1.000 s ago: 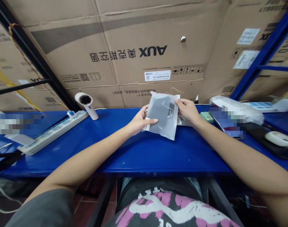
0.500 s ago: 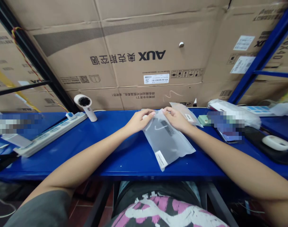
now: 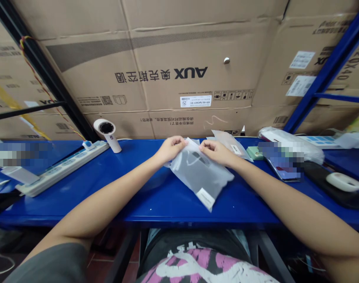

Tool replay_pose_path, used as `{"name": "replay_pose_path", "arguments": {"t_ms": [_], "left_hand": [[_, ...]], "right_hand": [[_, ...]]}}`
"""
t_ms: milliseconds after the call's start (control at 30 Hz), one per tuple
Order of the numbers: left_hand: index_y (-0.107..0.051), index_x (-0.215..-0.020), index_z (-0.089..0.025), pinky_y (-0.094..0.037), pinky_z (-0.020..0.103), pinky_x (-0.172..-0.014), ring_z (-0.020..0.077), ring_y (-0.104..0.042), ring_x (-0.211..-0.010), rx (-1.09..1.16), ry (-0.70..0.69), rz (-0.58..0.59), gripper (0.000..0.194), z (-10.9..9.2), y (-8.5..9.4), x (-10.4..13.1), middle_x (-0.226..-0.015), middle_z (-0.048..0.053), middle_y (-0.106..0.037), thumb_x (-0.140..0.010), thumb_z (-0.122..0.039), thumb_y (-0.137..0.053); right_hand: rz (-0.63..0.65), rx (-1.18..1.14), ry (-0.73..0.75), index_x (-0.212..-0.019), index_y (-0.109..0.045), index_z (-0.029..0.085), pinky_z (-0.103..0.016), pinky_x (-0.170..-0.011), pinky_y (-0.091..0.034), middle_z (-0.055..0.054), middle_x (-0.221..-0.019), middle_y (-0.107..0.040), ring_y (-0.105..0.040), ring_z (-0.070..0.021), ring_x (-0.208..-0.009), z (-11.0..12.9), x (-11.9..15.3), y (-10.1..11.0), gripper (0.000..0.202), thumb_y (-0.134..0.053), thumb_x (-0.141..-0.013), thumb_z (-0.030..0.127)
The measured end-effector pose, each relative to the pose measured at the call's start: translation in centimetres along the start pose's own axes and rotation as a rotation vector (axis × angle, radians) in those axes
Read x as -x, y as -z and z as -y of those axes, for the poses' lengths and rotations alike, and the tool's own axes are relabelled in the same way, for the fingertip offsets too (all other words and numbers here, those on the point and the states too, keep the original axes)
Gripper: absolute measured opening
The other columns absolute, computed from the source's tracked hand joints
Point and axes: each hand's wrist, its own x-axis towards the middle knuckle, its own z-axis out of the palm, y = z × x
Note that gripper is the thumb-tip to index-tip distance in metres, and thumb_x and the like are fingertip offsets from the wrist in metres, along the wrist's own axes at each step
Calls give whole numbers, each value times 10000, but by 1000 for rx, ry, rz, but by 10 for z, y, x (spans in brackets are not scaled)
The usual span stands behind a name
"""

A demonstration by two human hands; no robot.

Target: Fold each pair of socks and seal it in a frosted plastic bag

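Your two hands are together over the blue table (image 3: 132,192), near its middle, working at a frosted plastic bag (image 3: 201,173). Your left hand (image 3: 172,148) grips the bag at its far edge, thumb against bent fingers. Your right hand (image 3: 214,150) pinches the same edge a little farther right, fingers curled; a short stretch of bag shows between the two grips. The bag slopes from your fingers toward you, turned askew, its near corner pointing at the table's front edge. A white label (image 3: 205,199) sits at that corner; its print is too small to read. Whether the underside of the bag touches the table, you cannot tell from this view. Just beyond your right hand lies a second bag (image 3: 226,140), partly hidden by that hand, with a small white sticker (image 3: 235,149) on it. To the right of it, in order: a small green box (image 3: 255,153), a phone (image 3: 285,173) partly blurred out, and a white item in clear wrap (image 3: 300,146) behind the phone. Farther right, a white mouse (image 3: 343,182) rests on a black pad (image 3: 316,175). On your left, well apart from the bag, a white handheld fan (image 3: 113,143) stands tilted beside a long power strip (image 3: 69,167). Large cardboard boxes (image 3: 167,43), their lettering upside down, back the table.
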Motion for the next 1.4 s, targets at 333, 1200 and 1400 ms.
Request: {"name": "replay_pose_path", "arguments": {"t_ms": [333,1200,1400], "left_hand": [[-420,-694,-206,-359,218,-616,117,-421,-629,-48,-95,-314,326,17,37,-12,-645,-39,-439,-924,-401,-545],[-424,-719,-218,-369,283,-668,152,-492,-647,-381,-126,32,269,0,-31,30,-634,-34,-507,-951,-355,-436],[-454,-774,-212,-390,276,-688,145,-523,-666,-387,-168,54,266,-5,-34,35,-677,-33,-548,-975,-382,-411]], "right_hand": [[383,-16,-210,-782,-647,204,-279,-555,-431,-28,-759,-696,-536,-128,-574,4,9,45,323,-629,-820,523],[296,-61,-219,-769,-687,176,-285,-539,-431,-23,-681,-652,-557,-163,-585,22,18,-3,355,-748,-730,523],[320,83,5,-970,-718,193,-350,-794,-494,-41,-945,-722,-635,-249,-881,17,19,-13,361,-720,-767,493]]}}
